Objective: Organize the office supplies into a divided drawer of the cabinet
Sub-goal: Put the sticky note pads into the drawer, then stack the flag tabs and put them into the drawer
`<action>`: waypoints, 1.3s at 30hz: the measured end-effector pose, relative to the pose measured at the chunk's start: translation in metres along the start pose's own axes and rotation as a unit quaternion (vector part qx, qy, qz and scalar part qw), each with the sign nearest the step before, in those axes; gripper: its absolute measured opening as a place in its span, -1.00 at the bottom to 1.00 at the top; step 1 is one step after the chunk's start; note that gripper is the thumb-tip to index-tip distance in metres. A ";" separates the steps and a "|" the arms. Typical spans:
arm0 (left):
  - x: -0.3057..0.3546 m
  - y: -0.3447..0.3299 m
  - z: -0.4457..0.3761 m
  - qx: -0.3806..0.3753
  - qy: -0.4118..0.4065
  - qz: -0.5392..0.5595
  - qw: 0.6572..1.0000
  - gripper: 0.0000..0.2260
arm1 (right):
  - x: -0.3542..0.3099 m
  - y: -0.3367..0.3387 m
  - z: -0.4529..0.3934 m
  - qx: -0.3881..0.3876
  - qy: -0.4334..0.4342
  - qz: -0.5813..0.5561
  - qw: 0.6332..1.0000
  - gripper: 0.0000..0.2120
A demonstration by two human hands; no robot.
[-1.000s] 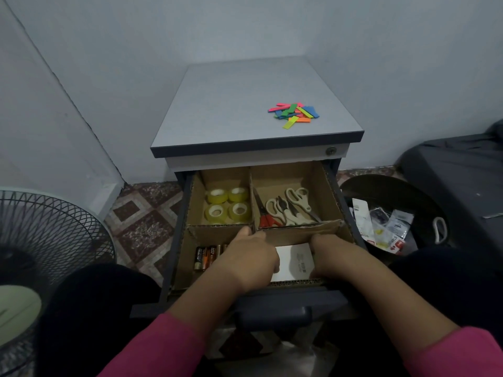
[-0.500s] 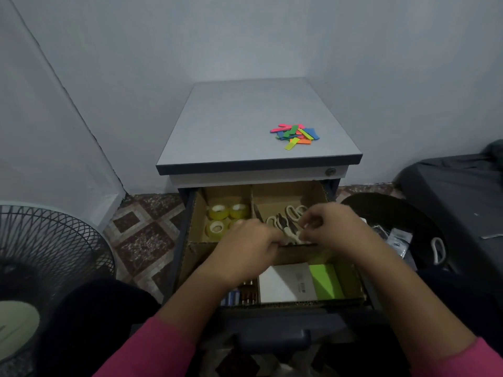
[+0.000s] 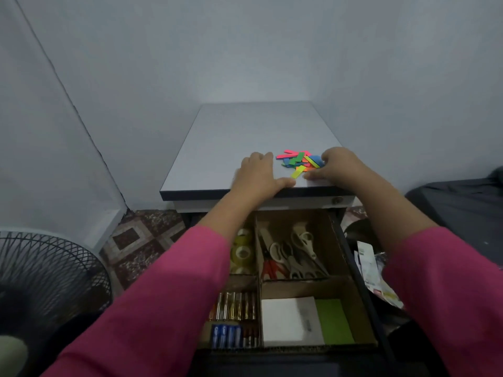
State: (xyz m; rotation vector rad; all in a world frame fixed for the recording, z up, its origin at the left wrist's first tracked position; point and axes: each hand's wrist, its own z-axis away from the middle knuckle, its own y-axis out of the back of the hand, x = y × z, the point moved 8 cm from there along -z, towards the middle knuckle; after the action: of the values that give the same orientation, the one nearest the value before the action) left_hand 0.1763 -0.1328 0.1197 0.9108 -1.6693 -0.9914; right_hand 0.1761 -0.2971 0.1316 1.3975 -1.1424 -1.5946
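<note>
Both hands have come up from the drawer (image 3: 351,270) and now flank the coloured tabs (image 3: 300,162) on the cabinet surface (image 3: 239,137): left hand (image 3: 257,172) flat and open, right hand (image 3: 333,167) curled loosely beside them, gripping nothing yet. The tabs look like the last supplies unsorted, so gathering them seems next.

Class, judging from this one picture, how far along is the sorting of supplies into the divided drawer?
Done: tape rolls, scissors, batteries and note pads each fill a drawer compartment. In hand: the left hand and right hand flank the coloured strips on the cabinet top. Left: putting those strips into the drawer.
</note>
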 end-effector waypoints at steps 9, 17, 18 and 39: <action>-0.017 -0.007 -0.049 0.003 -0.017 0.001 1.000 -0.63 | -0.034 -0.013 -0.038 -0.006 0.069 -0.090 0.994 -0.53; -0.091 0.014 -0.066 0.068 0.072 0.169 0.981 -0.84 | -0.065 -0.030 -0.062 0.034 0.115 -0.195 0.973 -0.59; -0.097 0.015 -0.068 0.084 0.085 0.183 0.976 -0.86 | -0.063 -0.031 -0.066 0.051 0.109 -0.218 0.969 -0.58; -0.091 0.015 -0.092 0.122 0.076 0.220 0.965 -0.82 | -0.074 -0.036 -0.120 0.116 0.090 -0.151 0.978 -0.86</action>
State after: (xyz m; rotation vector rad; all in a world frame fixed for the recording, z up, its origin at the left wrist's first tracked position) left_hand 0.2866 -0.0635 0.1210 0.7051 -1.7816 -0.4128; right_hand 0.3072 -0.2352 0.1212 1.9031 -1.0723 -1.5333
